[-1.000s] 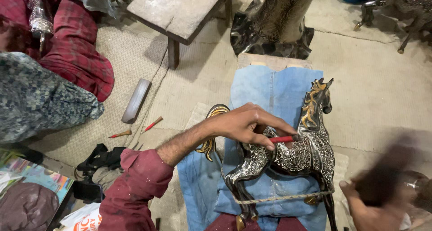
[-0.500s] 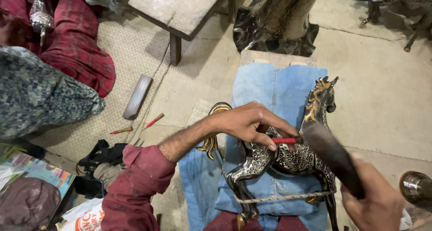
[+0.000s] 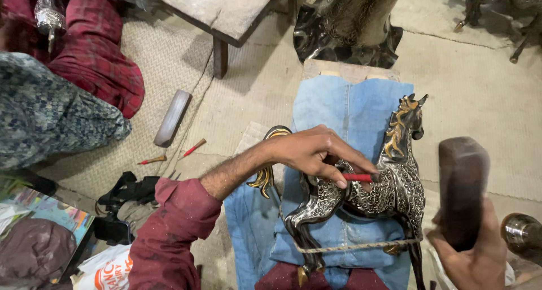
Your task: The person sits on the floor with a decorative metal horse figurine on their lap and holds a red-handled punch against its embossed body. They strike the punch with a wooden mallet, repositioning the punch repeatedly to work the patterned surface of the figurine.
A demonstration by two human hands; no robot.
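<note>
The left hand (image 3: 310, 151) pinches a red chisel (image 3: 357, 177) against the horse figurine (image 3: 389, 188); the right hand (image 3: 474, 256), beside the horse, grips a raised wooden mallet (image 3: 463, 188). A glancing blow could skid the chisel across the engraving or catch those fingers.

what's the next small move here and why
Probably a light tap: bring the wooden mallet in the right hand down onto the red-handled chisel. The left hand already pinches the chisel against the patterned horse figure, and the mallet is raised beside it.
</note>
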